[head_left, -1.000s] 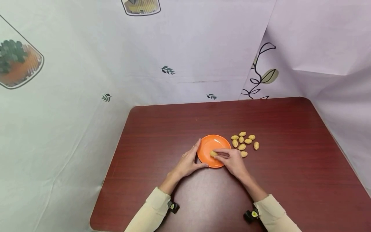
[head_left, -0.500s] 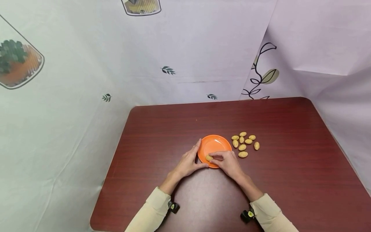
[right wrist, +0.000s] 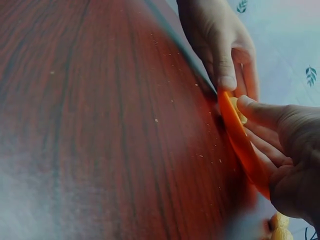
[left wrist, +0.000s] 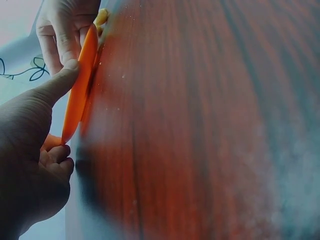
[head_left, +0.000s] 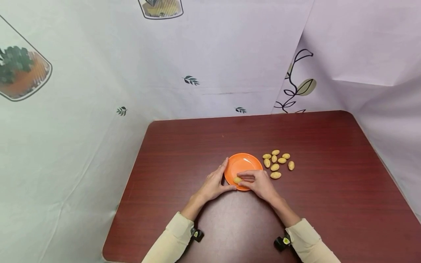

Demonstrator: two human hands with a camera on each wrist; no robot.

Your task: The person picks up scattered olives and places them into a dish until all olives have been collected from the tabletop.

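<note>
An orange plate lies on the dark red wooden table. My left hand holds its left side, the thumb on the near rim and the fingers round the far-left rim. Over the plate's near part, my right hand pinches a small yellow oval piece, nut-like in shape, between thumb and fingers. In the right wrist view this yellow piece sits low against the inside of the plate, with the thumb touching it. Part of the plate is hidden behind the right hand.
Several similar yellow oval pieces lie loosely grouped on the table just right of the plate. A pale printed cloth hangs behind the table and along both sides. Each wrist wears a small black camera.
My right hand has moved slightly left and nearer with the yellow piece, toward the plate's near-left part, then has stayed almost still. The left hand and the plate have not moved.
</note>
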